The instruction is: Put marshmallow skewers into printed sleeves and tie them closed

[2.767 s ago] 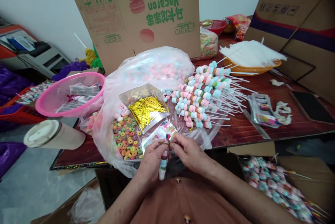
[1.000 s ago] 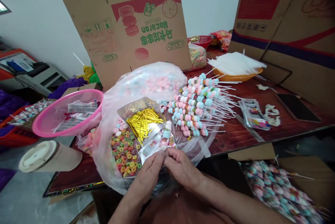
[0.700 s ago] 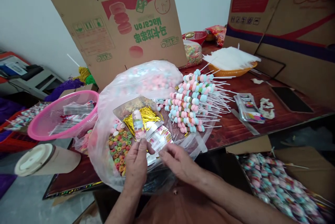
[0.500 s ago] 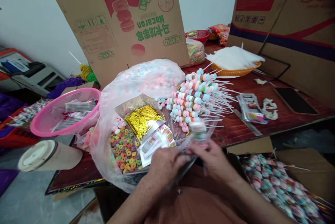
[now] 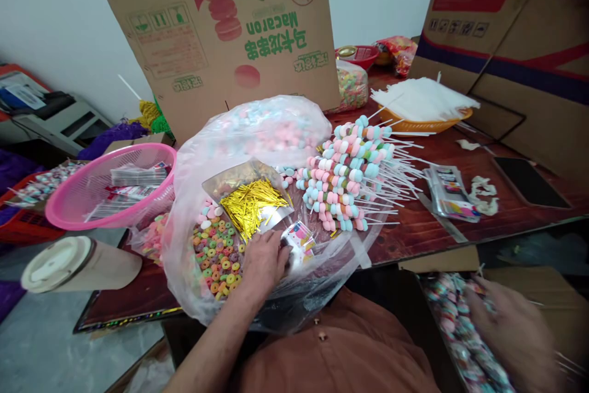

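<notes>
My left hand (image 5: 263, 259) rests on a stack of printed packets (image 5: 301, 243), its thumb apart from the fingers; the fingertips are partly hidden. Just above it, gold twist ties (image 5: 251, 204) lie in a silver pouch. Ring-shaped candies (image 5: 219, 258) fill the left side of the plastic-lined tray. Skewers of pink, blue and white marshmallows (image 5: 343, 175) are piled at its right side, sticks pointing right. My right hand (image 5: 513, 328), smeared by motion, is over a cardboard box of wrapped marshmallow skewers (image 5: 453, 319) at lower right. I cannot make out whether it holds anything.
A clear bag of marshmallows (image 5: 276, 126) sits behind the tray, before a tall carton (image 5: 276, 80). On the left are a pink basket (image 5: 69, 221) and a lidded cup (image 5: 110, 267). White sticks (image 5: 426, 99), clear printed bags (image 5: 448, 190) and a phone (image 5: 531, 181) lie right.
Both hands were together at the tray's front edge around a blurred wrapped skewer. My right hand has swung right and down to the box; my left has moved up-left onto the packets.
</notes>
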The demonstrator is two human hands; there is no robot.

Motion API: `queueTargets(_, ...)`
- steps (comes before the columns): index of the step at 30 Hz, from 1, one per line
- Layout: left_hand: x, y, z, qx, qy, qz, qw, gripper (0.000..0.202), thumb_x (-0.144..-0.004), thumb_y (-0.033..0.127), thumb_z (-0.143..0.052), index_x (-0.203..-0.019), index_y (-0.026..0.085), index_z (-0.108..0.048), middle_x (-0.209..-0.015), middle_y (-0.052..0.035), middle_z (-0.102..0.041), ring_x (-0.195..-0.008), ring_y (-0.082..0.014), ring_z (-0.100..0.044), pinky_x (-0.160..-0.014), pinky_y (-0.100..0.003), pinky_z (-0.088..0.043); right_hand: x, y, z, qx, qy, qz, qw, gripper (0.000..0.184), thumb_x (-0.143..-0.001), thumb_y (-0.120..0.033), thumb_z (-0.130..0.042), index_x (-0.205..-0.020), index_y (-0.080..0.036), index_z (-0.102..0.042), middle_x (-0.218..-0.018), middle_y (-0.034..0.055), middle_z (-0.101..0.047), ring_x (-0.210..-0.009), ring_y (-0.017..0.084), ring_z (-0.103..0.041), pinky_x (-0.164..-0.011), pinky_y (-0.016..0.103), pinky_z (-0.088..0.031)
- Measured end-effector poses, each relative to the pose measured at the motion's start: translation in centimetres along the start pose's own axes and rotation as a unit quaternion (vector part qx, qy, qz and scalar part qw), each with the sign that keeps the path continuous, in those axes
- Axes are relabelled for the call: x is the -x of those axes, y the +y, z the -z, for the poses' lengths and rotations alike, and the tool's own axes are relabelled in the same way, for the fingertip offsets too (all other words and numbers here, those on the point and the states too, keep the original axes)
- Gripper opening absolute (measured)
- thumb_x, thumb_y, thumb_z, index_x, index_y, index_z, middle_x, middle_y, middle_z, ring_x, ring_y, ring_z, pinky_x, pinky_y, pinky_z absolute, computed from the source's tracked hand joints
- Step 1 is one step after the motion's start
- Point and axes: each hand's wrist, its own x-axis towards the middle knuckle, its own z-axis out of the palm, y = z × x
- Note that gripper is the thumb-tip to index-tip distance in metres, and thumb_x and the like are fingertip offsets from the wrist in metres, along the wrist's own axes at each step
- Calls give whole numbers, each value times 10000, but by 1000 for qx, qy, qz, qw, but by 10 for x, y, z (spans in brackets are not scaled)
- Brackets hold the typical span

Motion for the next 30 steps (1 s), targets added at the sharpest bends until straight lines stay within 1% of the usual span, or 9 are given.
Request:
queueTargets(2,-10,5,4,-23,-22,37,999,289,-800,366,-537,-971,149,-622,-988,-128,-621,-942,-279,-543,-813,-383,-391,-25,-48,-32,-38,-15,115,993,267,-876,-354,-439,-907,-158,-617,-868,120,-628,-811,237,-563,-756,396,-448)
queueTargets(5,-16,7,1,2,-37,72,997,209,-758,348,-582,-861,173,-634,-906,-97,-638,-915,-266,-564,-799,-363,-386,-49,-135,-65,-106,-124,241,957,199,-882,-225,-429,-946,-169,-609,-909,91,-623,-852,206,-529,-785,350,-405)
queueTargets(8,-13,1,-5,33,-24,94,995,198,-770,265,-561,-944,187,-619,-876,-68,-664,-866,-227,-590,-772,-324,-391,-51,-189,-82,-61,-209,279,935,154,-854,-190,-469,-876,-172,-620,-852,82,-611,-825,219,-504,-713,342,-364)
queueTargets(13,-8,-11,0,70,-32,73,994,136,-784,211,-533,-856,203,-648,-857,-49,-681,-824,-202,-601,-735,-286,-401,-48,-186,-88,-81,-249,253,931,154,-854,-181,-470,-804,-186,-615,-837,66,-604,-822,223,-498,-685,338,-351)
queueTargets(18,-15,-15,19,73,-13,-29,997,183,-846,195,-440,-866,178,-621,-879,-66,-654,-859,-196,-577,-786,-301,-384,-74,-189,-76,-209,-117,189,952,299,-855,-265,-487,-1121,-144,-549,-1087,133,-568,-1025,261,-465,-881,403,-355)
queueTargets(19,-17,-16,23,65,-14,-55,996,193,-857,205,-423,-855,170,-612,-862,-70,-647,-846,-200,-573,-780,-308,-385,-81,-196,-77,-225,-120,185,949,356,-827,-270,-528,-1159,-143,-528,-1131,139,-551,-1061,271,-449,-905,417,-342)
queueTargets(24,-17,-17,34,48,-20,-91,994,261,-902,277,-356,-899,161,-589,-882,-87,-636,-872,-219,-568,-787,-334,-391,-97,-224,-93,-297,-246,136,913,67,-792,-181,-550,-772,-168,-612,-729,29,-609,-747,173,-542,-698,292,-410)
queueTargets(27,-14,-16,30,84,43,-95,991,254,-841,311,-497,-1050,182,-560,-1030,-86,-622,-990,-234,-545,-852,-354,-375,-93,-227,-104,-296,-247,128,914,166,-833,-196,-512,-684,-162,-578,-669,12,-578,-672,143,-518,-633,255,-390)
queueTargets(30,-17,-18,22,113,70,-72,989,121,-820,257,-523,-856,182,-610,-871,-59,-648,-857,-203,-577,-782,-319,-400,-88,-223,-109,-281,-264,134,913,242,-844,-205,-495,-613,-164,-556,-603,5,-548,-617,139,-494,-612,258,-385)
